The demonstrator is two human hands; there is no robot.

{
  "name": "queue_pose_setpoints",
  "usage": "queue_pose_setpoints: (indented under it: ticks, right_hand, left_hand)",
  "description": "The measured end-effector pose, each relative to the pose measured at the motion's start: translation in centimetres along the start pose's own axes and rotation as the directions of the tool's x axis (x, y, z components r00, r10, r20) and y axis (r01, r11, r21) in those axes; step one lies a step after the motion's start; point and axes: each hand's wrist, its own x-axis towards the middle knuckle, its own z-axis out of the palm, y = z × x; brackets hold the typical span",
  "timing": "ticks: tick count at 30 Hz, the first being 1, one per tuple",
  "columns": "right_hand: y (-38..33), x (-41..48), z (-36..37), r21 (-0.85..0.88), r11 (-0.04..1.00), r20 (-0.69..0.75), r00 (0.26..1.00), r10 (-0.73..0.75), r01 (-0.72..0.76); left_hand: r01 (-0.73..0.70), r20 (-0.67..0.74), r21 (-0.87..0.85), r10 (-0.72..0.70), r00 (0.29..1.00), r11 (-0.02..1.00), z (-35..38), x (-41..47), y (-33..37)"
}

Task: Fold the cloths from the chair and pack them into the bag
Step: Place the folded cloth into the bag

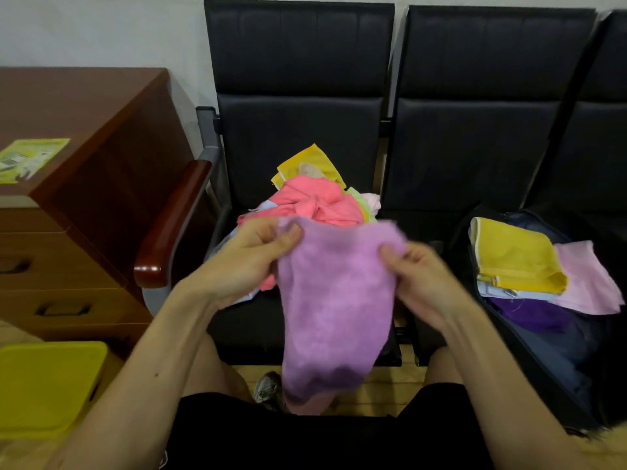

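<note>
Now my left hand point(251, 256) and right hand point(420, 279) pinch the top of the purple cloth point(336, 300) so it hangs flat to fold.

The left hand point(251, 256) and right hand point(417, 276) each pinch a top corner of a lilac cloth point(336, 307), which hangs in front of the chair point(298, 130). On the seat behind it lies a heap with a pink cloth point(319, 201) on top and a yellow cloth point(312, 161) toward the back. On the next seat an open dark bag point(549, 344) holds a folded yellow towel point(515, 256), a pale pink one point(587, 279) beside it and a purple one point(532, 313).
</note>
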Motion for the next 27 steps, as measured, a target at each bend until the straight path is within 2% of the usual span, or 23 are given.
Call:
queue_pose_setpoints:
  ticks: [2, 3, 5, 7, 11, 15, 17, 20, 23, 27]
  right_hand:
    - [-3.7, -0.4, 1.2, -0.107, 0.963, -0.108, 0.960, -0.257, 0.245]
    - [-5.2, -0.8, 2.3, -0.190, 0.925, -0.094, 0.932, -0.351, 0.329]
    - [-6.7, -1.6, 4.2, -0.310, 0.855, -0.020, 0.897, -0.442, 0.415]
    - [-6.9, -1.9, 5.0, -0.401, 0.805, -0.006, 0.877, -0.480, 0.438]
    - [-6.2, -1.6, 4.0, -0.451, 0.784, -0.130, 0.838, -0.530, 0.426]
    - [-5.7, -1.6, 3.5, -0.457, 0.782, -0.166, 0.823, -0.544, 0.425]
    - [-5.4, -1.6, 3.2, -0.450, 0.785, -0.183, 0.816, -0.548, 0.426]
    - [-4.7, -1.6, 2.4, -0.403, 0.826, -0.238, 0.827, -0.509, 0.393]
    - [-3.7, -1.5, 1.7, -0.169, 0.958, -0.358, 0.891, -0.278, 0.231]
    - [-1.3, -1.3, 1.4, 0.075, 0.996, -0.352, 0.936, -0.015, 0.044]
  left_hand:
    - [-0.086, -0.217, 0.045, 0.094, 0.972, 0.995, -0.3, 0.2, 0.1]
    - [-0.124, -0.290, 0.057, 0.135, 0.947, 0.991, -0.1, 0.3, 0.2]
    - [-0.179, -0.374, 0.107, 0.207, 0.904, 0.978, 0.6, 0.2, 0.5]
    - [-0.224, -0.423, 0.170, 0.276, 0.863, 0.960, 1.3, 0.2, 0.7]
    - [-0.334, -0.456, 0.247, 0.413, 0.789, 0.910, 2.0, 0.4, 0.8]
    - [-0.378, -0.442, 0.268, 0.462, 0.769, 0.886, 3.1, 1.1, 0.8]
    - [-0.357, -0.442, 0.263, 0.441, 0.781, 0.896, 3.6, 1.6, 0.7]
    - [-0.291, -0.456, 0.159, 0.332, 0.826, 0.943, 4.4, 2.1, 0.7]
    - [-0.224, -0.434, 0.039, 0.219, 0.874, 0.974, 5.4, 2.2, 0.9]
    - [-0.185, -0.421, -0.053, 0.146, 0.895, 0.981, 6.1, 2.2, 1.1]
